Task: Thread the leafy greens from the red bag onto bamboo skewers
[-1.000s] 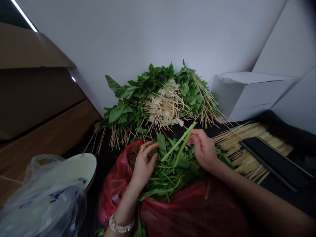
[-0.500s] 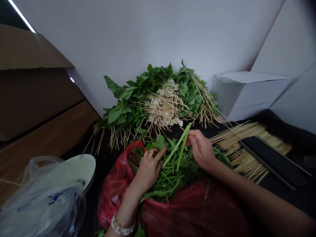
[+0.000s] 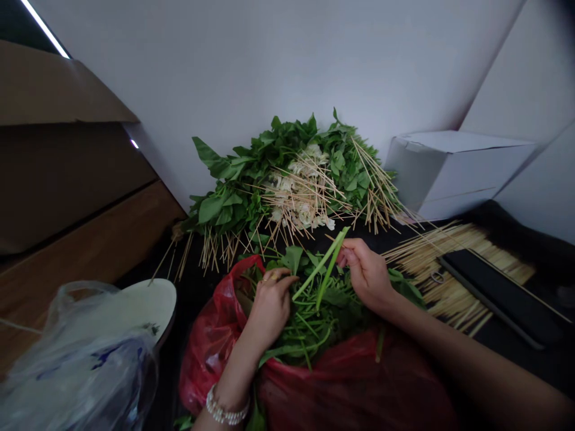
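My right hand (image 3: 366, 272) is closed in a pinch on a bamboo skewer (image 3: 330, 237), whose tip pokes out past two pale green stems (image 3: 320, 272). Most of the skewer is hidden by the fingers. My left hand (image 3: 270, 305), with rings and a beaded bracelet, reaches over the leafy greens (image 3: 309, 323) with its fingers bent together. What its fingertips pinch, if anything, does not show clearly. The greens fill an open red plastic bag (image 3: 359, 383) below both hands.
Skewered leafy greens (image 3: 215, 206) and pale vegetable skewers (image 3: 305, 185) are heaped against the wall. On the right lie bare skewers (image 3: 494, 251), a phone (image 3: 494, 293) and a white box (image 3: 458, 173). A white bowl (image 3: 157, 296) and clear plastic bag (image 3: 90, 371) stand left.
My left hand's index finger has drawn in from stretched out to bent. The right hand keeps its pinch, and the stems have tilted slightly. The view has shifted a little.
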Motion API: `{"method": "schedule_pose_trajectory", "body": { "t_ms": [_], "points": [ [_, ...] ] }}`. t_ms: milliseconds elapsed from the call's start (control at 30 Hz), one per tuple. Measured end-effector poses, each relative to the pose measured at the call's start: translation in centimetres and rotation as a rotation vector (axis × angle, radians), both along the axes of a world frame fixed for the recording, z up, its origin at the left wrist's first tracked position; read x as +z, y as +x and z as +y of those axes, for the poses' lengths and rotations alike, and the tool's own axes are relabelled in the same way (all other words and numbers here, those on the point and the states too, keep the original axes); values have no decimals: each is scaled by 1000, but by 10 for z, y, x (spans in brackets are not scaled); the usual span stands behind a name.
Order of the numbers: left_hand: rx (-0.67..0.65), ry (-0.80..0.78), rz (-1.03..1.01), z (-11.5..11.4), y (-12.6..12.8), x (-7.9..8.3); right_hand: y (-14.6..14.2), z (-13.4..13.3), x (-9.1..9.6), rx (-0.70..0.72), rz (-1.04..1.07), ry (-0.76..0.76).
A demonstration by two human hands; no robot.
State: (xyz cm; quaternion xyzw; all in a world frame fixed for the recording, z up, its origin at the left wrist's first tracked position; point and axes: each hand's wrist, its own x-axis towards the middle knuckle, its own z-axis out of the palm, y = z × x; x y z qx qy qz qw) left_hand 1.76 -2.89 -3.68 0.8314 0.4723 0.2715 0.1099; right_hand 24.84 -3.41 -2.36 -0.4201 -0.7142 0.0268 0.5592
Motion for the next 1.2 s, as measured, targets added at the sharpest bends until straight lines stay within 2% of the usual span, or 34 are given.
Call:
{"method": "schedule_pose_trajectory", "body": {
  "t_ms": [200, 267, 433, 533, 700, 767, 867, 1000, 1100, 1200],
  "points": [
    [135, 77, -436, 4, -4, 9, 0, -1, -1, 10, 6, -15],
    [164, 41, -579, 4, -3, 11, -1, -1, -1, 11, 4, -18],
    [195, -197, -831, 6, -1, 10, -1, -1, -2, 25, -4, -10],
    [227, -190, -890, 7, -2, 10, -1, -1, -1, 27, 0, -11],
    [194, -309, -850, 4, -1, 12, -1, -1, -1, 25, 3, -16],
    [176, -273, -708, 0, 1, 13, -1, -1, -2, 22, 0, -21],
    [216, -182, -429, -4, 4, 14, -1, -1, -2, 20, -7, -18],
    [154, -288, -213, -5, 4, 13, 0, 0, -2, 29, -8, 0],
    [120, -259, -230, -2, 2, 11, 0, 0, -3, 35, -6, -5],
    [154, -197, -450, 1, 0, 11, -1, 0, -3, 35, -2, -10]
  ]
}}
